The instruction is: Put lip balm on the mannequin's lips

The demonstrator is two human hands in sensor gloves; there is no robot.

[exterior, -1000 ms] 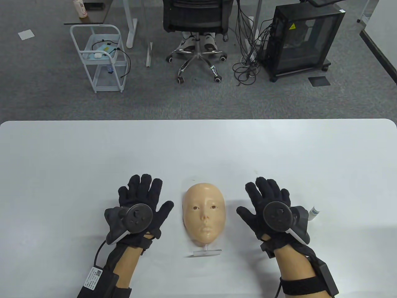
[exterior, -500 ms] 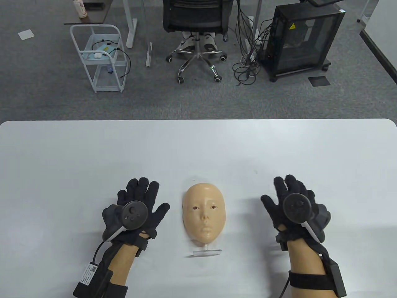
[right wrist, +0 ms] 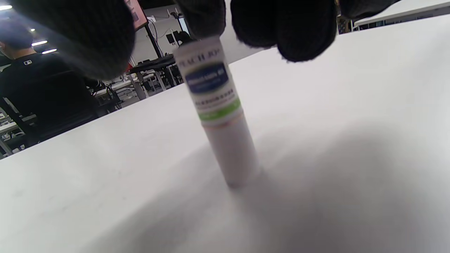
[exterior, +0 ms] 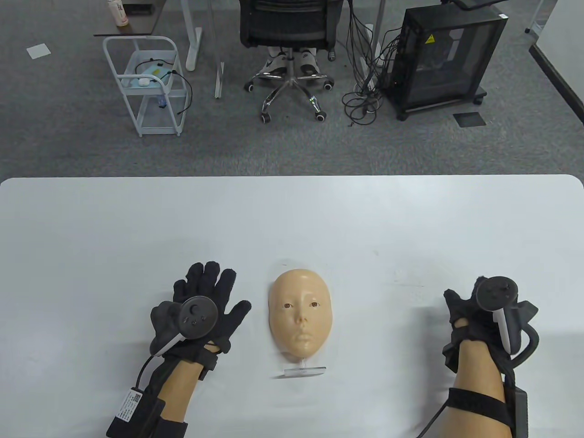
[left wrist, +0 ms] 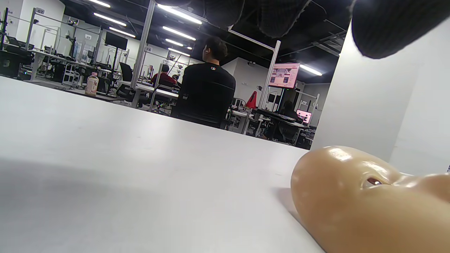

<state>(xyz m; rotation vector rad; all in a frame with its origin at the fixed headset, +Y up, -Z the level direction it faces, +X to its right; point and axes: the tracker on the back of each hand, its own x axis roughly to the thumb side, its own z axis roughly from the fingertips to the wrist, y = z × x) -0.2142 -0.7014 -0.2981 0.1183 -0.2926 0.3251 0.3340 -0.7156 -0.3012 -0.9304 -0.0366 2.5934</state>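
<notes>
Even, bright overhead light fills the table view, sharp throughout, with soft shadows on the white table and straight lines bowing near the edges. In the left wrist view ceiling strip lights glare at 11 o'clock. The right wrist view is soft; the lip balm is slightly blurred, its shadow falling toward 4 o'clock.

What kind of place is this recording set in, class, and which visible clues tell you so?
Probably a robotics or data-collection lab. Beyond the white table are an office chair, a cabled equipment cabinet, and rows of workstations with wall screens.
</notes>
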